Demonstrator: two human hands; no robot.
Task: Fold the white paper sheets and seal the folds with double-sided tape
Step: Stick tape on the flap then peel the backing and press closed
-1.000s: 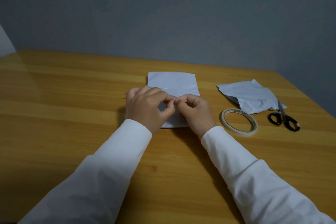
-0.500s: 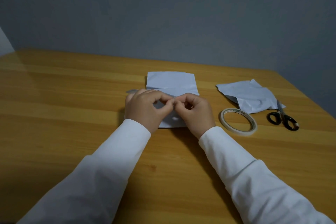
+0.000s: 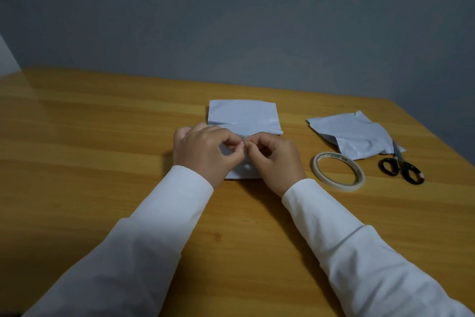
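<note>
Folded white paper sheet point(image 3: 243, 117) lay flat near the middle of the desk point(image 3: 102, 136), toward the far edge, a horizontal crease across it, near part hidden under both hands. Second white sheet point(image 3: 357, 136), crumpled and partly folded, lay toward the right edge, well apart from the first. Roll of double-sided tape point(image 3: 338, 174), pale ring lying flat, sat just nearer than that crumpled sheet, right of the folded one.
</note>
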